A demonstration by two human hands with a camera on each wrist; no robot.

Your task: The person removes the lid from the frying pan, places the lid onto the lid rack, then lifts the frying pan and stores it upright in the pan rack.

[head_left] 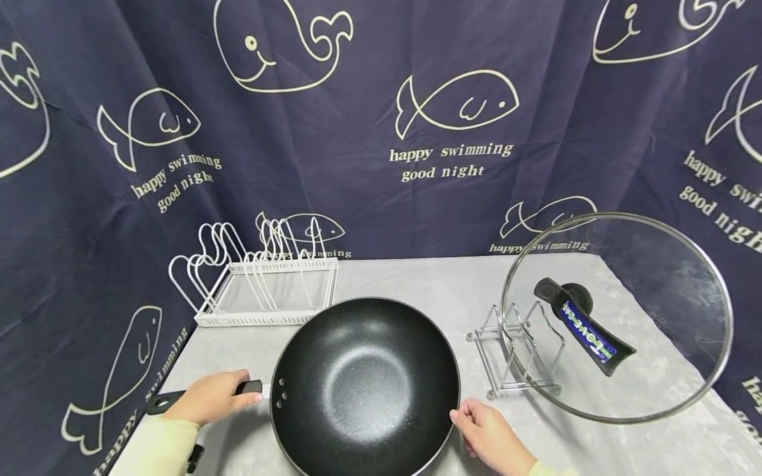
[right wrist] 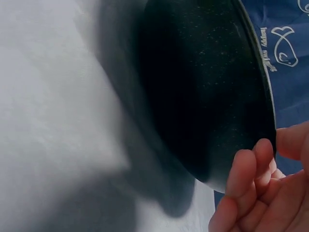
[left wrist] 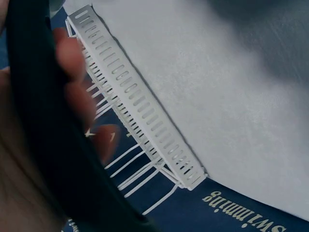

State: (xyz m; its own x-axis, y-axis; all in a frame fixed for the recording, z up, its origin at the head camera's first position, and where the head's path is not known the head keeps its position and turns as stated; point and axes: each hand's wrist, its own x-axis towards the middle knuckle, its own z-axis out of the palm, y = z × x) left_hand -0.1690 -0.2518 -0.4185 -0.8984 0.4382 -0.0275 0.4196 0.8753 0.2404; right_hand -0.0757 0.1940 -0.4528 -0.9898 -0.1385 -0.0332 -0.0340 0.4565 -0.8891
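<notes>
A black wok [head_left: 369, 390] with a speckled coating is at the front middle of the table in the head view. My left hand [head_left: 211, 396] grips its black handle [head_left: 163, 402], fingers curled round it; the handle [left wrist: 53, 125] also crosses the left wrist view. On the opposite side, my right hand [head_left: 491, 433] pinches the wok's rim between thumb and fingers. In the right wrist view the wok's dark outer side [right wrist: 212, 92] shows above a shadow on the table, with the right hand's fingertips [right wrist: 241, 169] against it.
A white wire rack [head_left: 268, 317] stands at the back left. At the right, a glass lid [head_left: 667, 284] with a black handle leans upright in a small chrome rack [head_left: 500, 370]. A navy curtain [head_left: 369, 198] with fish drawings hangs behind the grey-white table [head_left: 417, 277].
</notes>
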